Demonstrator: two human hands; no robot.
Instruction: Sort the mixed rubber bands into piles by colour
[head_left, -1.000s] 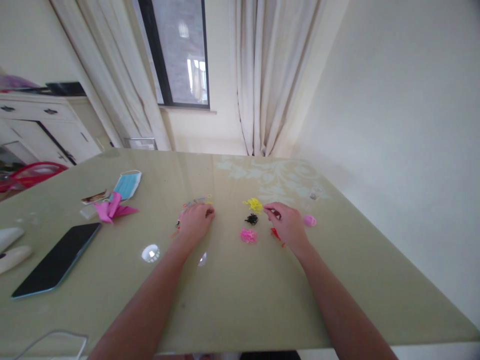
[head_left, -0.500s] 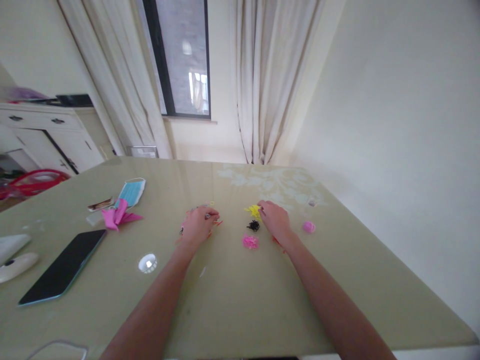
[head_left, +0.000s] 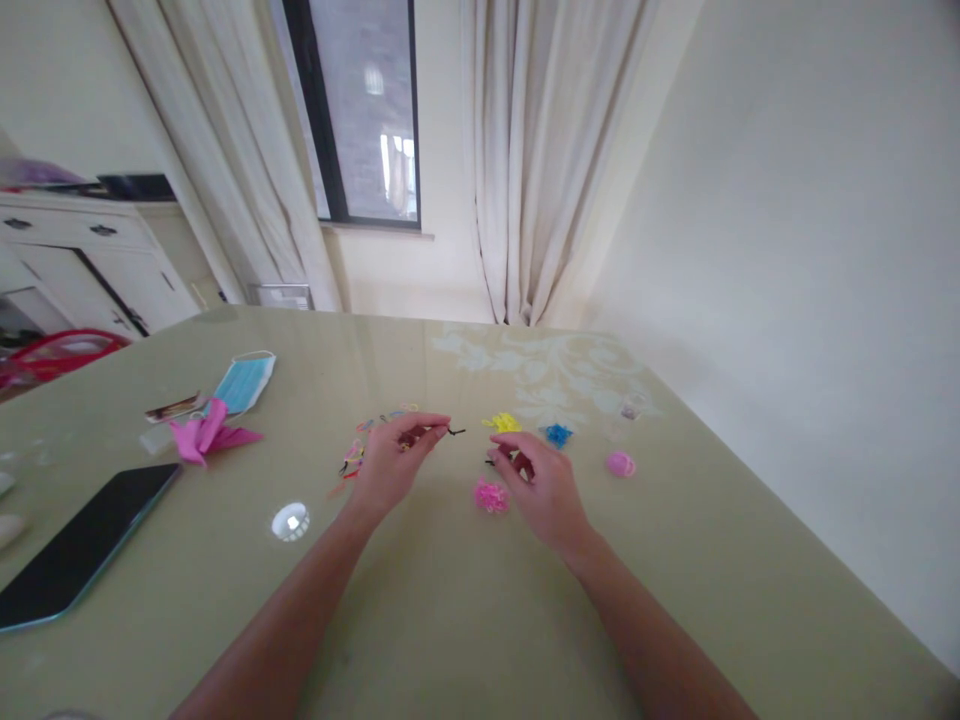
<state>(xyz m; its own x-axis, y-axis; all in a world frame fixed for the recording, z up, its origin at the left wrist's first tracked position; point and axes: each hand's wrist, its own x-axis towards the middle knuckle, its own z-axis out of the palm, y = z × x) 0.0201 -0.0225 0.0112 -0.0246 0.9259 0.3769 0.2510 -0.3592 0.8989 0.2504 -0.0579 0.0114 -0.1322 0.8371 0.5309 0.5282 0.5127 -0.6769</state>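
My left hand (head_left: pixel 394 460) is lifted a little off the green table (head_left: pixel 465 600) and pinches a small black band (head_left: pixel 454 431) between thumb and fingertips. Under it lies a scatter of mixed coloured bands (head_left: pixel 352 455). My right hand (head_left: pixel 536 485) rests on the table with its fingers curled over the black pile (head_left: pixel 496 460), mostly hiding it. Around that hand lie a yellow pile (head_left: pixel 502 423), a blue pile (head_left: pixel 557 434) and a pink pile (head_left: pixel 491 495).
A pink round blob (head_left: pixel 620 463) and a small clear item (head_left: pixel 630 407) lie to the right. At left are a dark tablet (head_left: pixel 75 545), a pink folded paper (head_left: pixel 204 437), a blue face mask (head_left: pixel 241 383) and a white disc (head_left: pixel 291 521). A wall runs along the right.
My left hand has risen and now pinches a black band. My right hand has drawn back from the yellow pile to the black pile, uncovering the blue pile.
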